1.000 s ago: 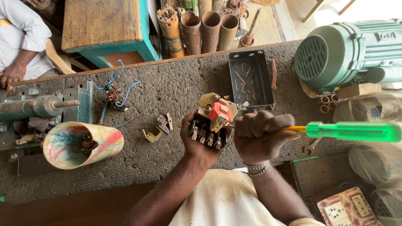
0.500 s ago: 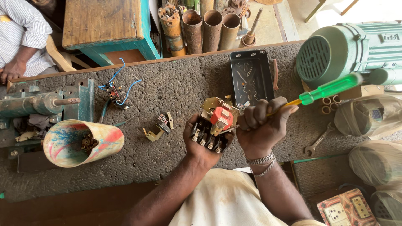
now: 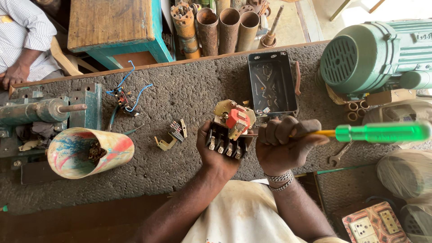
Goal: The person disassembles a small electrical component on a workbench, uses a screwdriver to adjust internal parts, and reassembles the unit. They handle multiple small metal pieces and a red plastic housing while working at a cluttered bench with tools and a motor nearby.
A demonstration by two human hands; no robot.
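Fingers of the left hand (image 3: pixel 220 153) cup the switch block (image 3: pixel 230 129) near the workbench (image 3: pixel 180 103) front edge; right hand (image 3: pixel 282 145) fingers closed round the green screwdriver (image 3: pixel 378 132). Best to keep the block braced in the palm and the blade square in the screw, or it'll likely slip.

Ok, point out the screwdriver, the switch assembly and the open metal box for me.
screwdriver (image 3: pixel 382 132): head view, on its green handle.
switch assembly (image 3: pixel 237 120): head view, on its red part.
metal box (image 3: pixel 271 84): head view, on its inner floor.
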